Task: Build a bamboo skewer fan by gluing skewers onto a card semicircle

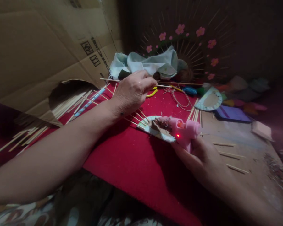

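In the head view, a thin, straight wooden stick [163, 86] is clamped in the bent fingers of the left hand [134, 89]. A smooth pink plastic glue gun [187, 133] with a crusted nozzle is gripped by the wrapped fingers of the right hand [199, 155]. Beside the nozzle, over a red surface [122, 157], a pale curved piece [163, 136] is seen, joined by slim sticks [133, 122]. Soft, crumpled cloth [153, 64] is heaped behind.

- Between the left forearm [58, 163] and right forearm [228, 185], the front of the red surface [124, 160] leaves room to pass.
- A tall brown cardboard panel [37, 56] walls off the left; thin pale wooden sticks [69, 103] crowd its cut-out.
- Crumpled pale-blue cloth [153, 64] blocks the back.
- The pink plastic glue gun [187, 133] obstructs the middle, just right of more sticks.
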### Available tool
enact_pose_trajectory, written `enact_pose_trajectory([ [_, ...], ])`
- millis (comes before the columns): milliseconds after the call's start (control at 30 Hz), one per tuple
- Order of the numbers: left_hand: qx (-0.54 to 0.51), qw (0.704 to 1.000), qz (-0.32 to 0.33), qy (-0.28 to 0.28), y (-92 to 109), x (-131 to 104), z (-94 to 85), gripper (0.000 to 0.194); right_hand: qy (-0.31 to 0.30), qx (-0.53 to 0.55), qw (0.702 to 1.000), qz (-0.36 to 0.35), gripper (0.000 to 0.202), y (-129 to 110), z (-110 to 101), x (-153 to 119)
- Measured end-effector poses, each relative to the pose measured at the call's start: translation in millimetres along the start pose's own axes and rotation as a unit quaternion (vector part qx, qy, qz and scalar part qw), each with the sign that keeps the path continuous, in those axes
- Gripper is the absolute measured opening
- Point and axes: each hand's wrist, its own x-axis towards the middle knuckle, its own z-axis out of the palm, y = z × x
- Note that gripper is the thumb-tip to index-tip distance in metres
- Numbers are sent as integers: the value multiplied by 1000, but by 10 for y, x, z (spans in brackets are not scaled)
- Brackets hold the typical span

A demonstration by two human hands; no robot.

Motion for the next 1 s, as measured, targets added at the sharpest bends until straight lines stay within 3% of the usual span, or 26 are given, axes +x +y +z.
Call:
enact_pose_trajectory([
  [167,-4,1000,-5,-2,4,-2,-3,25,22,1,1000,-11,27,57,47,13],
  [400,17,1000,0,-1,20,6,-10,24,-22,15,1000,6,40,66,75,58],
  [600,8,1000,5,8,-2,-2,2,23,-11,13,1000,6,34,36,48,22],
  [733,13,1000,7,14,-13,-3,13,23,13,-32,999,5,19,-32,12,13],
  [1000,3,1000,-19,-12,12,9,-16,23,1,-42,999,-8,12,-29,-24,-15],
])
